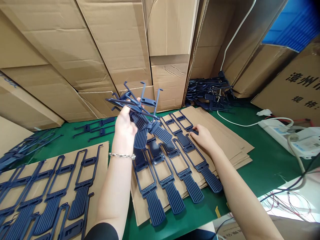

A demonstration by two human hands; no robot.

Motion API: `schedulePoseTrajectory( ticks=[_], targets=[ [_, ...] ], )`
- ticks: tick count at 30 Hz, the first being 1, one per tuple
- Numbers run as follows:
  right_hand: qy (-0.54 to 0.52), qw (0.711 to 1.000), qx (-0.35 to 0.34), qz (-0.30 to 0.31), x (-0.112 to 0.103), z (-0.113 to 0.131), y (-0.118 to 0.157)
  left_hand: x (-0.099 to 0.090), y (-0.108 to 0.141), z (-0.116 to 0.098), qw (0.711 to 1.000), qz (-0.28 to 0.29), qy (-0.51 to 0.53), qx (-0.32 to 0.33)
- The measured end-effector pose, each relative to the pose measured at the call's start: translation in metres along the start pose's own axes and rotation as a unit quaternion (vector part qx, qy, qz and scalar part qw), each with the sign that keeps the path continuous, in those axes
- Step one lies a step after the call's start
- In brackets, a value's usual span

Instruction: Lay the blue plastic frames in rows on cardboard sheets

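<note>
My left hand is closed around a bunch of dark blue plastic frames with ribbed paddle ends, held above the work surface. Some of their thin arms stick up and others overlap, so their number is unclear. My right hand has its fingertips closed on the ribbed end of a similar plastic frame, at the far right of a cardboard sheet. Nearer me on that sheet lies a row of the same frames, paddles pointing toward me. Another row lies behind it, partly hidden by the held bunch.
A second cardboard sheet at left bears more frames. Loose parts lie on the green table, with a heap at back right. Cardboard boxes wall the back. A white power strip and cables sit at right.
</note>
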State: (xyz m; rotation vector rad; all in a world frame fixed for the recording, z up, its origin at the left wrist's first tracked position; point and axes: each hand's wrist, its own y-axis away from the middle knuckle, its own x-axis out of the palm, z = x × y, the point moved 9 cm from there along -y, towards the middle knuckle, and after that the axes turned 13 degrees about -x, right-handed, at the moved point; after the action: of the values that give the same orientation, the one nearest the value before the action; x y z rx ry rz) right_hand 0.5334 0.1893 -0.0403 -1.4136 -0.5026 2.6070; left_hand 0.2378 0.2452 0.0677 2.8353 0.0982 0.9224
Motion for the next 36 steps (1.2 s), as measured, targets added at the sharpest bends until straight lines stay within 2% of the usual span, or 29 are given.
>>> schedulePoseTrajectory(
  ticks=[5, 8, 11, 13, 15, 17, 20, 23, 25, 30, 33, 36],
  targets=[
    [-0.007, 1.0, -0.011, -0.027, -0.018, 0.008, -0.005, 0.02, 0.007, 0.03, 0.996, 0.035, -0.025, -0.084],
    [-0.025, 0.997, -0.022, -0.063, -0.038, 0.034, -0.011, 0.021, 0.009, 0.032, 0.995, 0.042, -0.03, -0.085],
    [-0.131, 0.985, -0.057, -0.093, -0.059, 0.083, -0.015, 0.023, 0.009, 0.03, 0.995, 0.064, -0.027, -0.077],
    [-0.222, 0.966, -0.103, -0.082, -0.069, 0.124, -0.015, 0.023, 0.009, 0.029, 0.995, 0.067, -0.019, -0.074],
    [-0.266, 0.946, -0.176, -0.057, -0.077, 0.169, -0.012, 0.025, 0.01, 0.028, 0.995, 0.065, -0.018, -0.076],
    [-0.235, 0.944, -0.229, -0.037, -0.081, 0.205, -0.01, 0.03, 0.012, 0.028, 0.995, 0.07, -0.015, -0.076],
    [-0.106, 0.967, -0.231, -0.014, -0.077, 0.234, -0.016, 0.038, 0.015, 0.028, 0.993, 0.078, 0.017, -0.083],
    [-0.013, 0.976, -0.215, -0.002, -0.072, 0.244, -0.028, 0.041, 0.016, 0.037, 0.986, 0.078, 0.045, -0.141],
    [-0.003, 0.976, -0.219, -0.007, -0.072, 0.248, -0.036, 0.04, 0.017, 0.042, 0.98, 0.076, 0.05, -0.176],
    [-0.072, 0.98, -0.179, -0.053, -0.079, 0.237, -0.048, 0.039, 0.021, 0.042, 0.971, 0.102, 0.082, -0.199],
    [-0.114, 0.981, -0.139, -0.077, -0.074, 0.222, -0.054, 0.043, 0.025, 0.042, 0.966, 0.132, 0.087, -0.203],
    [-0.17, 0.973, -0.109, -0.111, -0.068, 0.208, -0.059, 0.042, 0.026, 0.043, 0.969, 0.124, 0.078, -0.2]
  ],
)
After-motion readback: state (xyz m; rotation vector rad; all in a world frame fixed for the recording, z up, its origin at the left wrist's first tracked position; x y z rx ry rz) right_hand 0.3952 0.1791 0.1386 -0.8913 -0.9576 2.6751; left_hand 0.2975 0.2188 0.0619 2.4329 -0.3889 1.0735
